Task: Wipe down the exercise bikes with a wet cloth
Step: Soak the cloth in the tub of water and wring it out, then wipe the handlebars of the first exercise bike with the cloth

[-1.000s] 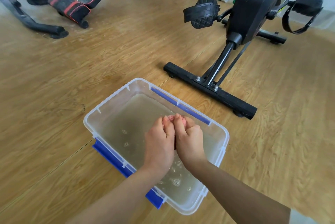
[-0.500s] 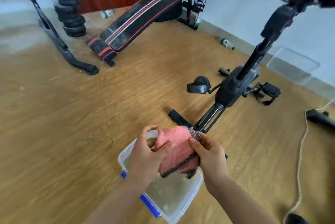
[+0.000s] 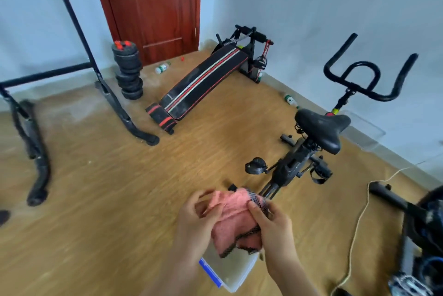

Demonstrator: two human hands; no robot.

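Observation:
Both my hands hold a wet pink cloth (image 3: 233,220) with a dark netted edge, up in the air above a clear plastic tub (image 3: 236,276) of water with blue clips. My left hand (image 3: 195,221) grips the cloth's left side, and my right hand (image 3: 273,226) pinches its right side. A black exercise bike (image 3: 294,166) stands just beyond the cloth, with its saddle (image 3: 322,128) and handlebars (image 3: 364,75) toward the right wall. Part of a second bike (image 3: 422,228) shows at the right edge.
A black and red sit-up bench (image 3: 203,85) lies by the red door (image 3: 153,5). Stacked weight plates (image 3: 129,73) and a black frame (image 3: 115,104) stand at the left. Bottles (image 3: 163,68) lie on the wooden floor. A white cord (image 3: 359,221) runs along the right.
My hands came up out of the tub's water with the pink cloth, and my view rose from the tub to take in the whole room and the bike.

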